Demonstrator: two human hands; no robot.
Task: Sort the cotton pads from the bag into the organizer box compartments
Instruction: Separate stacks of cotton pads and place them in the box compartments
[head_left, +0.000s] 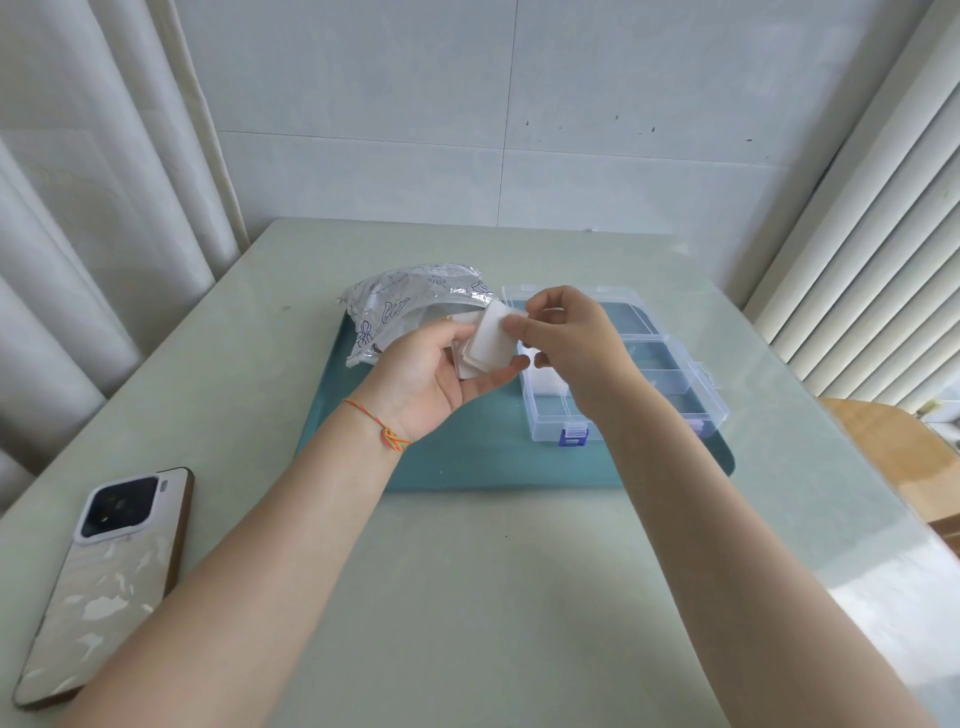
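**Handling assessment: stack of cotton pads held over the teal mat**

I hold a small stack of cotton pads (485, 343) in my left hand (431, 379), fingers curled under it and thumb along its near edge. My right hand (563, 338) pinches the top pad at its right edge between thumb and fingertips. The stack sits above the teal mat (467, 457), between the printed plastic bag (405, 306) on the left and the clear organizer box (649, 364) on the right.

Judgement: the pads look very light, soft and limp, thin enough to cling together. Pinching an edge or corner should peel one free; a hard squeeze would crease it. Some white pads already lie in the box's near-left compartment. The box lid is open. A phone (109, 571) lies near left on the table (519, 597).
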